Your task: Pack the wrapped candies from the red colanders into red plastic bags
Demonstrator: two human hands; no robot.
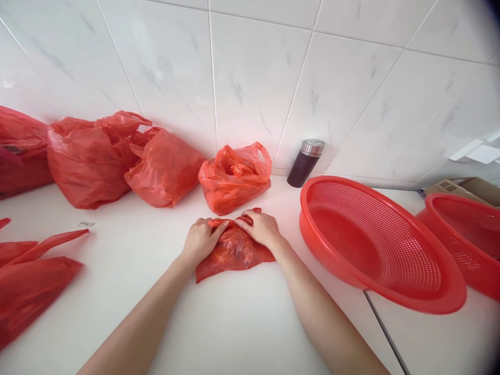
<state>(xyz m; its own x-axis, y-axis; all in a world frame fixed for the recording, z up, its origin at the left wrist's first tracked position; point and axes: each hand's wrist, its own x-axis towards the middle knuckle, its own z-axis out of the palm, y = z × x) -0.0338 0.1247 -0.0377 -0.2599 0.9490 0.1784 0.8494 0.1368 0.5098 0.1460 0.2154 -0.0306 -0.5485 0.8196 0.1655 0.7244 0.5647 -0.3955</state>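
A red plastic bag (238, 252) lies on the white table in front of me, with something lumpy inside that I cannot make out. My left hand (203, 237) grips the bag's gathered top edge on the left, thumb pointing inward. On the right, my right hand (261, 227) pinches the same edge, its fingers curled over the far side and partly hidden. Both thumbs nearly meet along the rolled top. Just behind my hands stands another red plastic bag (234, 182), its mouth and handle loop upright.
Filled red bags (91, 164) line the tiled wall at the left, and more red plastic (35, 286) lies at the near left. A dark flask (302, 166) stands by the wall. Two red colanders (344, 239) sit at the right, near a cardboard box (469, 188).
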